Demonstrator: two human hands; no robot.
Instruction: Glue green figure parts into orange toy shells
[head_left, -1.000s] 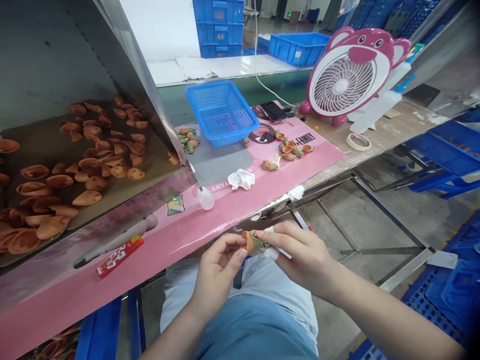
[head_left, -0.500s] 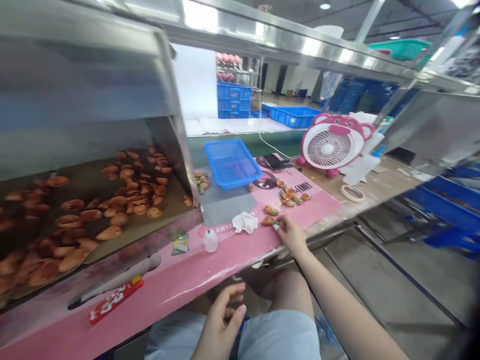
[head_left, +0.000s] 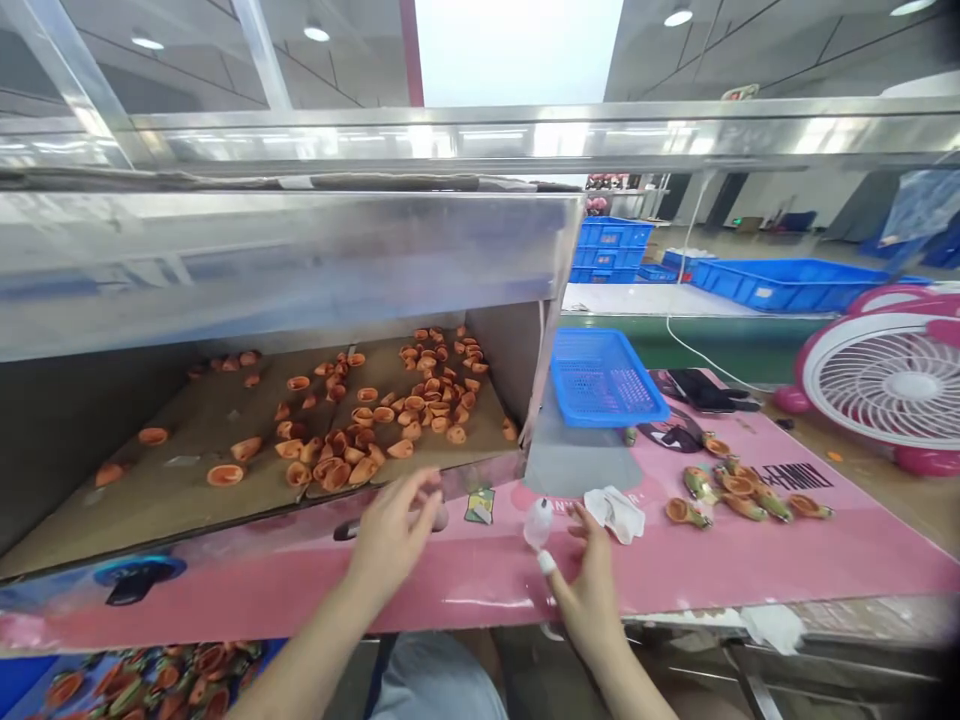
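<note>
My left hand (head_left: 397, 530) is over the pink mat (head_left: 480, 580), fingers apart and empty, beside a dark-tipped tool (head_left: 346, 530) partly hidden behind it. My right hand (head_left: 589, 575) has its thumb and fingers spread around the near right side of a small clear bottle (head_left: 538, 523); whether they touch it is unclear. The thumb has a white covering on its tip. A crumpled white tissue (head_left: 616, 513) lies just behind that hand. Orange and green hollow pieces (head_left: 739, 485) sit in a group to the right.
A metal-edged box (head_left: 525, 240) at the left holds many orange cup-shaped pieces (head_left: 427, 400). Behind the mat stand a blue basket (head_left: 604, 380) and a pink fan (head_left: 900, 385). Below the table's left edge is a blue bin with more pieces (head_left: 172, 685).
The view has swung left. My right hand has let go of an orange and green piece and moved left to the bottle. My left hand has risen from my lap to over the mat.
</note>
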